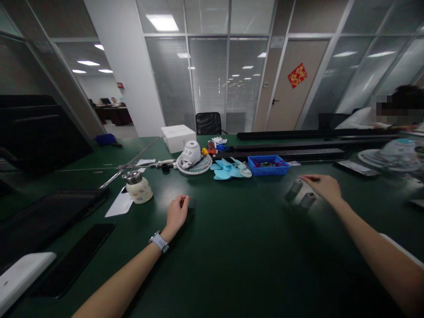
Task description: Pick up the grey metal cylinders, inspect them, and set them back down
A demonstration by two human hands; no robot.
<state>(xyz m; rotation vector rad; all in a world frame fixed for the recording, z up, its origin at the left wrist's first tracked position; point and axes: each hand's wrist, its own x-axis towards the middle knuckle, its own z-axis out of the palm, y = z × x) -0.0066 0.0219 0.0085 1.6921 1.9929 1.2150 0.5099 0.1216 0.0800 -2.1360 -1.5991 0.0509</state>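
Two small dark grey cylinders stand side by side on the green table, right of the middle. At the top of the farther cylinder (pixel 297 184), my right hand (pixel 323 187) has its thumb and fingertips pinched together. The nearer cylinder (pixel 308 200) is just below that hand, apart from it. My left hand (pixel 177 213) rests over the table left of the middle, fingers curled and pinched. Whatever may be between those fingers is hidden. A watch (pixel 159 241) with a light strap is on my left wrist.
At the back lie a white fan base with its grille (pixel 194 163), light-blue fan blades (pixel 228 168), a blue tray (pixel 268 165) of small parts and a white box (pixel 179 138). To the left are a cream jar (pixel 138 187) and a black tablet (pixel 77 260). A person (pixel 359 118) sits far right.
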